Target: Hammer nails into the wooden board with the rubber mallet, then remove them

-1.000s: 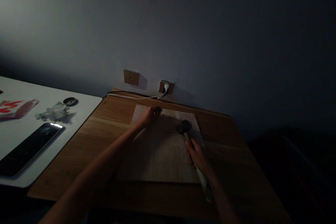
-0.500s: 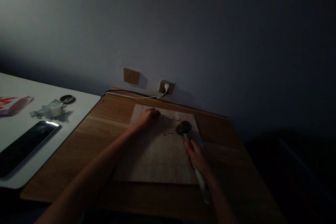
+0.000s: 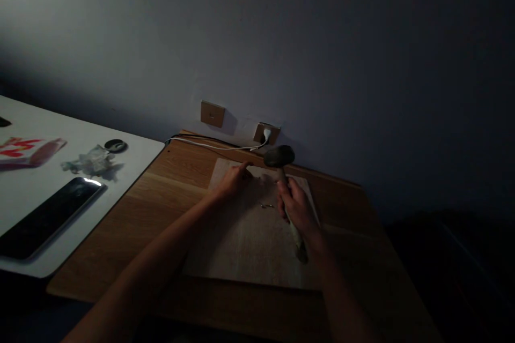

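My right hand [image 3: 298, 204] is closed around the handle of a mallet [image 3: 279, 156], its dark, thick head raised above the far part of a pale wooden board [image 3: 249, 257]. The handle slants down toward me. My left hand [image 3: 235, 179] rests at the board's far left, its fingers bent together and one digit sticking out to the right. Whatever it pinches, if anything, is too dark and small to make out. A few small metal pieces, like nails or screws [image 3: 267, 206], lie on the board between my hands.
The board lies on a wooden table [image 3: 140, 225] against the wall. Behind it, a white plug [image 3: 266, 134] sits in a socket with cables alongside. On the white table at left are a phone [image 3: 48, 220], crumpled plastic [image 3: 94, 162], a round dark object [image 3: 115, 145] and a red-and-white packet [image 3: 30, 151].
My right hand has lifted the mallet up and away from me, its head rising off the board area. My left hand stays near the same spot, one digit now sticking out. The view has shifted slightly.
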### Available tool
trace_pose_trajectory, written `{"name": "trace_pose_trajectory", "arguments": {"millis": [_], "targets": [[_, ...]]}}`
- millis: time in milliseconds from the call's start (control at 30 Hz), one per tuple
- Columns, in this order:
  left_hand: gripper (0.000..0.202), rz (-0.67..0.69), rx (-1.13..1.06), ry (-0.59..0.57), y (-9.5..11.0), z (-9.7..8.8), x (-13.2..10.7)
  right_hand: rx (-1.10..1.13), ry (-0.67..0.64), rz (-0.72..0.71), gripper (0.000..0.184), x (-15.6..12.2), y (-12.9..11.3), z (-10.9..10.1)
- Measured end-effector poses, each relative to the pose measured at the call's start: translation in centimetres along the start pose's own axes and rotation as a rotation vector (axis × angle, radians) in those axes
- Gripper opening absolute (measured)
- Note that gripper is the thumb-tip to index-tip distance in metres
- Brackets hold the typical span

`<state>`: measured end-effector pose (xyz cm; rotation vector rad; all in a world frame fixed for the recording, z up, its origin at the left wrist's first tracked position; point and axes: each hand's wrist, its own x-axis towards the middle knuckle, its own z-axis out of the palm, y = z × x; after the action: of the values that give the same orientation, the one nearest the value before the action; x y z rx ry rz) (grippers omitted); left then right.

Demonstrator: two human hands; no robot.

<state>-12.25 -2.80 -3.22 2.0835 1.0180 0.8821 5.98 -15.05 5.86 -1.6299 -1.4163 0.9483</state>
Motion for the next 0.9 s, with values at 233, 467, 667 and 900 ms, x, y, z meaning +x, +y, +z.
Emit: {"name": "trace_pose_trajectory", "arguments": {"millis": [233,467,667,900], "targets": [[0.054,-0.037,0.011,0.022,-0.5,0.5,0.3,-0.071,-0.079,0.149,0.037,0.4,2.0,2.3],[0.032,0.192,0.203,-0.041,1.6,-0.8,-0.5,0.032,0.048,0.226,0.051,-3.4,3.0,-1.6],[0.01,0.454,0.525,-0.299,6.5,1.8,-2.1,0.019,0.059,0.392,0.051,-6.9,7.1,-2.3],[0.021,0.515,0.57,-0.32,7.8,4.1,-2.2,0.02,0.076,0.413,0.051,-8.0,8.4,-2.1]]}}
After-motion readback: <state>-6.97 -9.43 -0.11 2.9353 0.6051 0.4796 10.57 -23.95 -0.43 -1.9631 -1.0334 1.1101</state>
